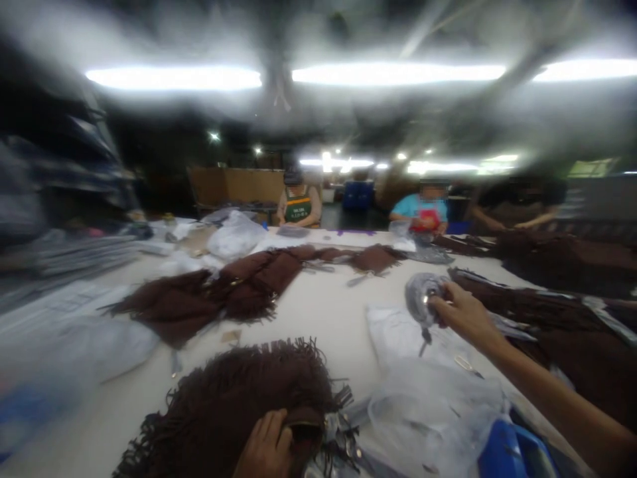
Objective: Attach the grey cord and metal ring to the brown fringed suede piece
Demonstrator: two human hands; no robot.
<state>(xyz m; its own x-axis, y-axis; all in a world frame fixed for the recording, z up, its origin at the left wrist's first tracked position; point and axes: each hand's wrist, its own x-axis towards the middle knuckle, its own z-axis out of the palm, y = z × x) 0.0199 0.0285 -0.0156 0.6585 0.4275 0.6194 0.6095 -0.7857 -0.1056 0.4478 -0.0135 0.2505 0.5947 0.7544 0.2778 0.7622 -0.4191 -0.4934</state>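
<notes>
A dark brown fringed bag (243, 385) lies flat on the white table right before me. My left hand (266, 445) is closed on it beside a gaping opening (306, 425) with a metallic rim. Out to the right, above the table, my right hand (460, 309) grips a round, silvery-grey thing (421, 295) by its near side. Motion blur hides its exact kind; a dark piece dangles below it. Crumpled clear plastic (423, 405) and a white sheet (393, 332) lie under and in front of that hand.
More brown fringed pieces (259, 279) stretch across the table's left and middle; dark brown stacks (562, 318) fill the right. Scissors (465, 363) lie near my right forearm. A blue container (515, 451) stands at the near right. Several people (300, 206) are across the table.
</notes>
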